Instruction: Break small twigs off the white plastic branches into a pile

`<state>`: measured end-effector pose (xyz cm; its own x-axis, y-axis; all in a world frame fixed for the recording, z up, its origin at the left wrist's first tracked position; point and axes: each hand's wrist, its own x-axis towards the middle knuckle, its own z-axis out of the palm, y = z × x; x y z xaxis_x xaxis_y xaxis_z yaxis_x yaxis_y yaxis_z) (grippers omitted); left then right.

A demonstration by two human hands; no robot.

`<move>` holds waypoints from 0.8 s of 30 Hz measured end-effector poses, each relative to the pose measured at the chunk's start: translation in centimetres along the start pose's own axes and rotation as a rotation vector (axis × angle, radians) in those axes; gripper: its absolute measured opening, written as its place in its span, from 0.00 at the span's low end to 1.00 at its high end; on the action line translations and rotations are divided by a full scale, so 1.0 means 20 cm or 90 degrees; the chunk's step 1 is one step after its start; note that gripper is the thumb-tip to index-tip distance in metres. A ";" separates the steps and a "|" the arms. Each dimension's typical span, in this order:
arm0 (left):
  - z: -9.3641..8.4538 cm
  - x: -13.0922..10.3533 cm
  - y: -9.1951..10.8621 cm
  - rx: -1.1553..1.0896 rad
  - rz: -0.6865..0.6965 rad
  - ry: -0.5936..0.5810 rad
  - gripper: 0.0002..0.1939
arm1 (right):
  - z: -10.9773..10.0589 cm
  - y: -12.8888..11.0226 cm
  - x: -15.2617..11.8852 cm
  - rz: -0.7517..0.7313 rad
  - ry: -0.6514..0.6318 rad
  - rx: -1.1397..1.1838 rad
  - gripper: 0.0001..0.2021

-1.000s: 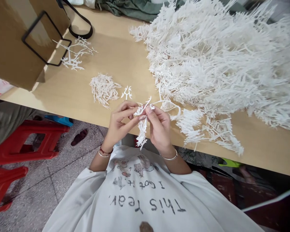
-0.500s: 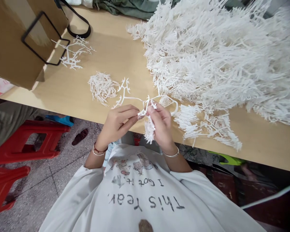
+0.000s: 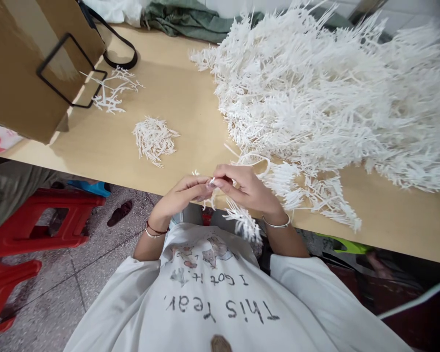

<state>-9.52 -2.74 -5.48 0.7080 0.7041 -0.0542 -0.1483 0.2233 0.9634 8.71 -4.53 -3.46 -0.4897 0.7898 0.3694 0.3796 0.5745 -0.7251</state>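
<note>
Both hands meet at the front edge of the table, their fingertips pinched together on a white branched plastic sprig [image 3: 212, 181]. My left hand [image 3: 185, 194] is closed on it, and small forked tips stick out around those fingers. My right hand [image 3: 246, 187] is closed too, thumb and forefinger pinching the sprig from the other side. Below the right hand dangles a feathery white tuft [image 3: 244, 221]; where it joins the sprig is hidden. Just beyond the right hand, loose white strands [image 3: 254, 157] and flat fringed pieces [image 3: 286, 183] lie on the table.
A huge heap of white fringed sprigs [image 3: 326, 98] covers the table's right side. To the left are a small pile of short bits [image 3: 154, 139], bare branched stems [image 3: 115, 88], a black wire stand [image 3: 55, 90] and a cardboard box [image 3: 25, 63]. Red stools [image 3: 40, 220] stand below.
My hands have come lower and nearer my body, and the right has turned palm-down over the sprig. The long forked stem that spread above the left hand no longer shows there.
</note>
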 end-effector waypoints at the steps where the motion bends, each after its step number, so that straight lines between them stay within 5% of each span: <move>1: 0.00 0.00 -0.01 -0.018 -0.012 -0.005 0.13 | -0.01 0.00 0.00 0.020 -0.017 0.018 0.05; 4: 0.00 0.00 -0.01 -0.044 -0.016 0.006 0.14 | -0.01 0.01 -0.02 0.049 -0.017 0.028 0.03; 10: 0.03 0.00 0.02 0.014 0.044 0.038 0.16 | 0.02 0.02 -0.02 -0.017 0.127 -0.091 0.06; 19: 0.09 0.02 -0.01 0.122 0.123 0.217 0.20 | 0.04 0.03 -0.01 -0.079 0.106 -0.296 0.06; 24: 0.13 0.04 -0.02 -0.100 0.093 0.153 0.22 | 0.09 -0.02 0.00 -0.020 0.190 0.000 0.11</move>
<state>-7.08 -3.94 -5.20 0.4912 0.8710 0.0028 -0.3546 0.1970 0.9140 7.05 -5.10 -4.23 -0.2493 0.8001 0.5457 0.3687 0.5994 -0.7105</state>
